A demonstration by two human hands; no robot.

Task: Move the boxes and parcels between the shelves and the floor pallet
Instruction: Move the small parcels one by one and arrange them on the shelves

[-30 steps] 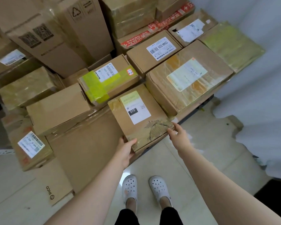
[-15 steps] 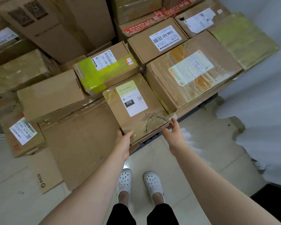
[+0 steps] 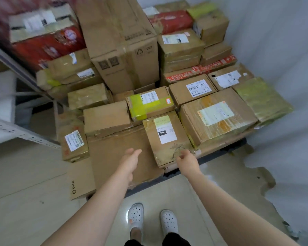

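Pale, glossy floor tiles (image 3: pixel 34 201) with thin grout lines cover the room and catch a small bright glare of light. At the left edge stands a white perforated metal shelf rack (image 3: pixel 25 137), partly blurred. A plain white wall (image 3: pixel 283 50) closes the right side, its whiteness ending in a ragged edge on the floor.

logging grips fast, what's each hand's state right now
Left hand: open, fingers straight, holding nothing.
Right hand: open, loosely curled, at the brown cardboard box with the white 010 label, gripping nothing.
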